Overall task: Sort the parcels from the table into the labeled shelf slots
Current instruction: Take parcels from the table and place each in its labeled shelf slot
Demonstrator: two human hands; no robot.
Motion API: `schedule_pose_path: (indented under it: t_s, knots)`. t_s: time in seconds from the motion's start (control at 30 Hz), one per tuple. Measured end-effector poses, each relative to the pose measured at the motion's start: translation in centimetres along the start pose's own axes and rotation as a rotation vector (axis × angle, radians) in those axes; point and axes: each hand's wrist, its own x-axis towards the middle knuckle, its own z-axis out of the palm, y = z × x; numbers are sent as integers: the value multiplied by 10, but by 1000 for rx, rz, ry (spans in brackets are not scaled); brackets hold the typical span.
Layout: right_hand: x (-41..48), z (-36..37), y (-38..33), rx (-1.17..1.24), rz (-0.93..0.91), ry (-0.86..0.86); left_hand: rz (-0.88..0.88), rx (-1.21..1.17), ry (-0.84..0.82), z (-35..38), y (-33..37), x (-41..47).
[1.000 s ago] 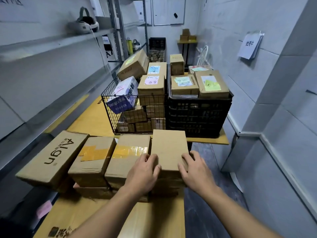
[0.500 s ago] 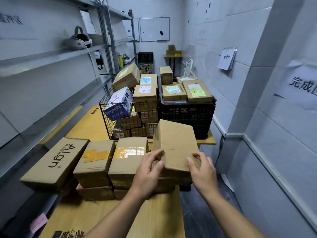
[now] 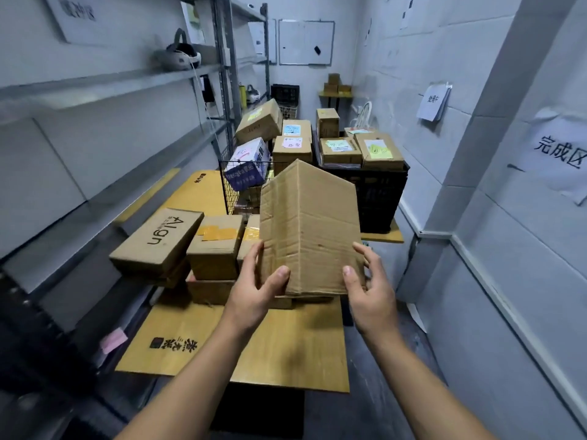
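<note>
Head view: left hand (image 3: 254,293), right hand (image 3: 370,293) grip tilted parcel (image 3: 309,230).

Whiteboard (image 3: 306,42) (far wall), headset (image 3: 179,57), wire basket (image 3: 230,198), black crate (image 3: 381,198)

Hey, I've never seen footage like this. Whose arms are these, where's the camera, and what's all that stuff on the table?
There is no machine here. These are a person's two bare arms, seen from one wide-angle camera worn on their head, looking forward and down. That lens is why the walls seem to bend.

The left hand and right hand grip a plain cardboard parcel by its two sides, holding it up and tilted above the yellow table.

Behind it on the table lie more parcels: an Align parcel and taped parcels, stacked on others. Farther back stand a wire basket and a black crate, both piled with labelled boxes.

Metal shelves run along the left wall, and the parcels are meant to be sorted into them.
</note>
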Motion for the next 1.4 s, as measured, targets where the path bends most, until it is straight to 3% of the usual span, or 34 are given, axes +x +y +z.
schedule_pose_path:
  t_s: [0.13, 0.33, 0.43, 0.57, 0.73, 0.9, 1.0, 1.2, 1.4]
  knots:
    - [-18, 20, -24, 47, -53, -190, 80, 1, 162, -29, 8, -33]
    - [-47, 41, -69, 214, -63, -497, 197, 242, 444, -43, 26, -89]
    - [-56, 42, -77, 315, -40, -506, 242, 302, 524, -39, 37, -117]
    - [-63, 29, -75, 523, 88, -574, 196, 209, 550, -33, 54, -150]
    - [-81, 14, -73, 850, 301, -682, 94, 275, 747, -25, 59, -193]
    - [-112, 10, -82, 887, 318, -841, 36, 231, 826, -22, 67, -252]
    - [-128, 15, -96, 851, 265, -860, 28, 339, 879, -26, 78, -288]
    - [-162, 34, -125, 522, -122, -909, 58, 677, 969, -40, 107, -346]
    - [-204, 63, -156, 711, 32, -1325, 55, 840, 1074, -75, 112, -390]
